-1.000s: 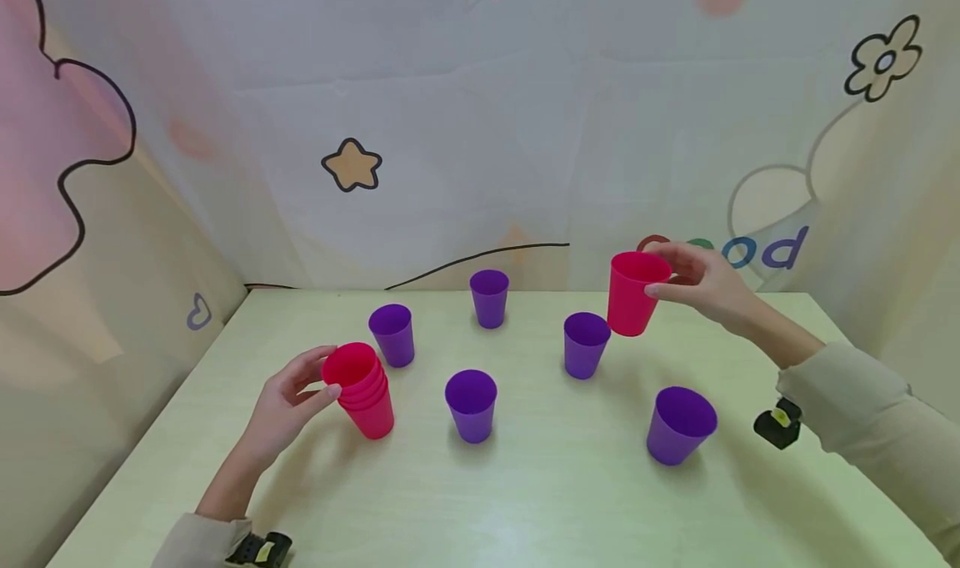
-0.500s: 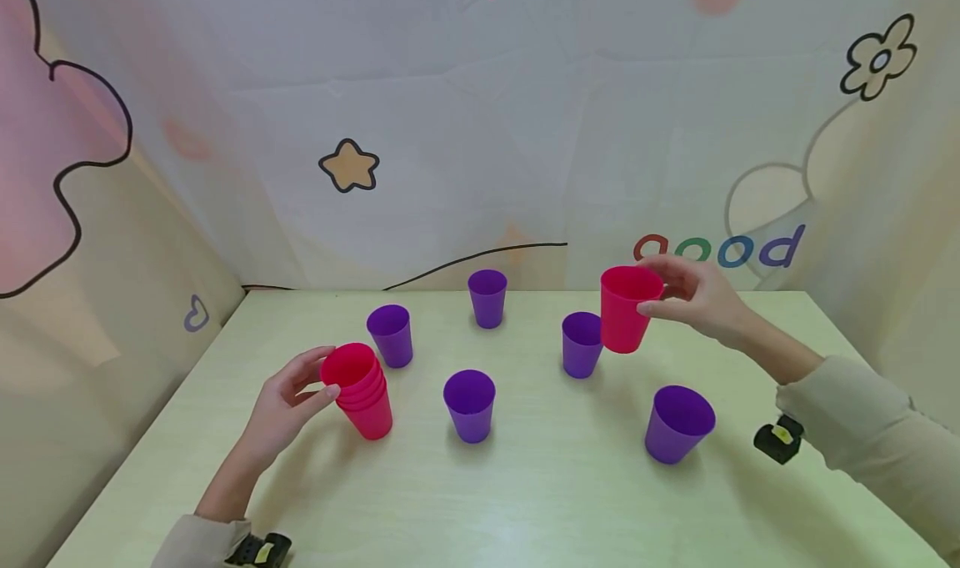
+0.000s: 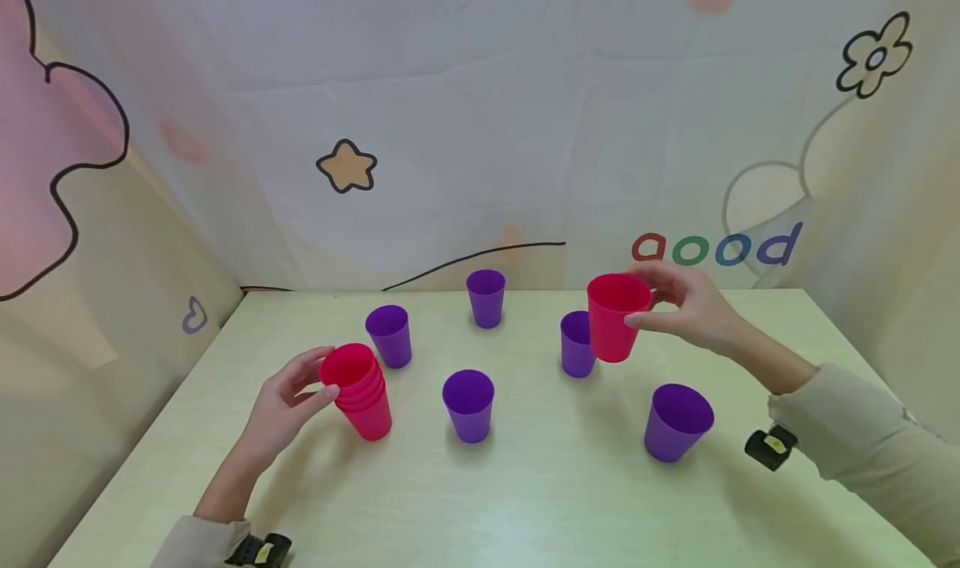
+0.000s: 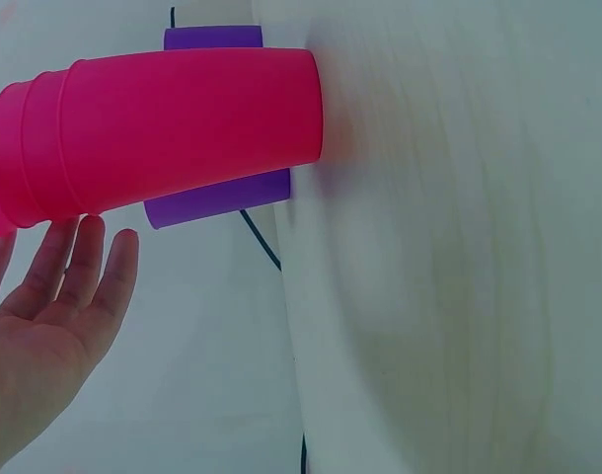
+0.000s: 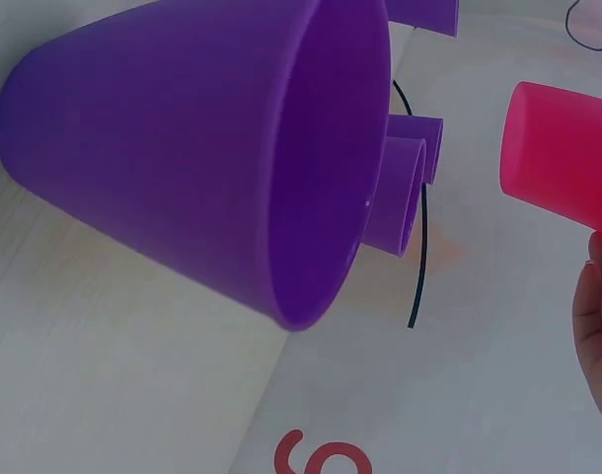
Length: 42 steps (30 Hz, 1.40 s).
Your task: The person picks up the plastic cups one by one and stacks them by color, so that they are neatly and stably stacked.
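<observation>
Red cup aloft, others nested

Thumb and fingers of the right hand (image 3: 686, 303) pinch one red cup (image 3: 609, 328) in the air, partly hiding a purple cup (image 3: 574, 351). The left hand (image 3: 281, 405) pinches the nested red cups (image 3: 364, 403) at the rim. Progress looks early: one red cup is separate, not yet set down; five purple cups (image 3: 469, 422) stand spread out, no red showing inside.
</observation>
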Each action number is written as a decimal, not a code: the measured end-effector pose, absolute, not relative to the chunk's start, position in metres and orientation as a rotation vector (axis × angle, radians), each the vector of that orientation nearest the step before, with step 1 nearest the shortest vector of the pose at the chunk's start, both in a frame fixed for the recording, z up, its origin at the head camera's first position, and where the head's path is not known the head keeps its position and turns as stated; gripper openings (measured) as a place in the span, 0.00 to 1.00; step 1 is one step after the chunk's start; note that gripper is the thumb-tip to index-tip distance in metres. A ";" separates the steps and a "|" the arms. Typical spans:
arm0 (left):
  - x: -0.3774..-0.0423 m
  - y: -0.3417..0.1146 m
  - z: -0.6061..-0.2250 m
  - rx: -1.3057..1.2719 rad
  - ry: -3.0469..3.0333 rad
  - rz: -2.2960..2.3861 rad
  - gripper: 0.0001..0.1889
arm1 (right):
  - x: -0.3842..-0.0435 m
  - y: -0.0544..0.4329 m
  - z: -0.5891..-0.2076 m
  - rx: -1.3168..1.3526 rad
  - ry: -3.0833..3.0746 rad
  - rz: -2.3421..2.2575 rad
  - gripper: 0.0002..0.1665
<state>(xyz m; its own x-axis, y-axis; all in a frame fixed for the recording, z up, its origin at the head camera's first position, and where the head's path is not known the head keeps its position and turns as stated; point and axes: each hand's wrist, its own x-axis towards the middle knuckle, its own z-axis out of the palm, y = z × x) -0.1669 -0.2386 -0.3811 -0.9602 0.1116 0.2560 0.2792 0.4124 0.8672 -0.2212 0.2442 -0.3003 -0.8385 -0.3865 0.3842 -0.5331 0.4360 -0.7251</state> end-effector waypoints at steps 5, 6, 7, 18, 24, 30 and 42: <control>-0.167 -0.238 -0.381 -0.352 -2.494 -1.590 0.26 | -0.217 0.236 -0.299 0.850 -2.508 1.372 0.30; -0.167 -0.237 -0.381 -0.354 -2.493 -1.592 0.26 | -0.216 0.235 -0.299 0.861 -2.507 1.372 0.30; -0.167 -0.237 -0.381 -0.356 -2.493 -1.593 0.26 | -0.215 0.233 -0.299 0.872 -2.509 1.371 0.30; -0.167 -0.235 -0.381 -0.359 -2.491 -1.610 0.25 | -0.206 0.214 -0.297 0.935 -2.534 1.340 0.30; -0.167 -0.234 -0.381 -0.365 -2.487 -1.613 0.25 | -0.205 0.204 -0.298 0.996 -2.490 1.390 0.29; -0.167 -0.233 -0.382 -0.351 -2.490 -1.620 0.25 | -0.208 0.192 -0.301 1.031 -2.496 1.406 0.30; -0.165 -0.236 -0.382 -0.347 -2.486 -1.603 0.26 | -0.212 0.158 -0.299 1.157 -2.475 1.488 0.30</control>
<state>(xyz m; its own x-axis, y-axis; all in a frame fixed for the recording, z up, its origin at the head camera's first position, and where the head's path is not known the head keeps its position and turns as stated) -0.1653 -0.2361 -0.3816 -0.9598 0.1056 0.2601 0.2805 0.3976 0.8736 -0.2119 0.1577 -0.2989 -0.7230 -0.5771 0.3797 -0.6060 0.2661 -0.7496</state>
